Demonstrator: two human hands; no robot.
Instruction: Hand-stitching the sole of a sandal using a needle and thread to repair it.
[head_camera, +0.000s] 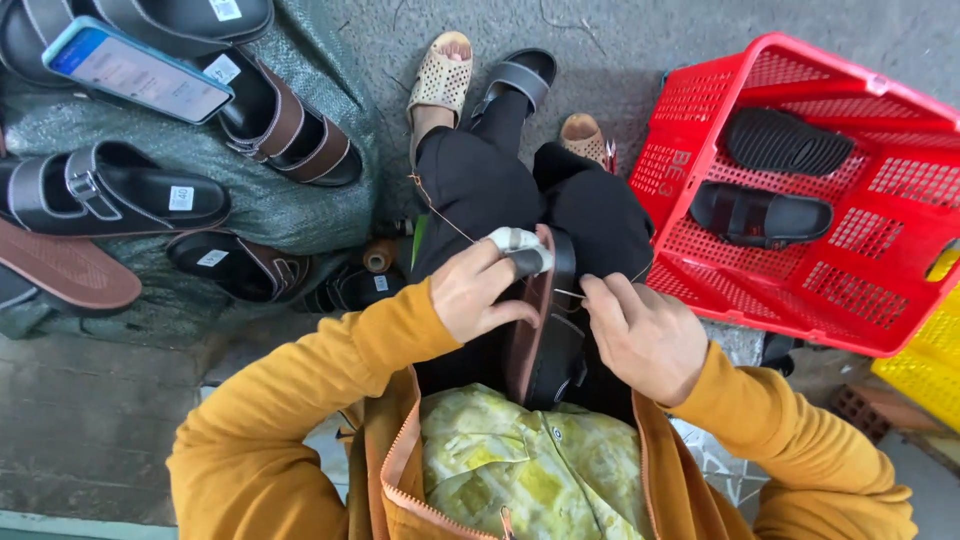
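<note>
while my left hand (480, 290) clamps the sandal (545, 330) on edge in my lap, taped finger on its rim to steady it, my right hand (645, 335) pinches a needle (568, 293) w/ thread at the sole edge. red crate (800, 290) w/ 2 sandals sits to my right, more sandals + a phone (135, 68) on sacking to my left; nothing blocks.

1. Two bare hands: the left hand (478, 292) and the right hand (645, 335).
2. One brown-soled black strap sandal (545, 330) held on the lap.
3. Two black rubber sandals, (786, 142) and (762, 214), in the one red perforated plastic crate (800, 290).
4. One yellow plastic crate (925, 370), partly in view.
5. At least six dark strapped sandals lying on the green woven sack (280, 205); some are cut off by the edge.
6. One blue-cased smartphone (137, 70).
7. One thread spool (379, 257).
</note>
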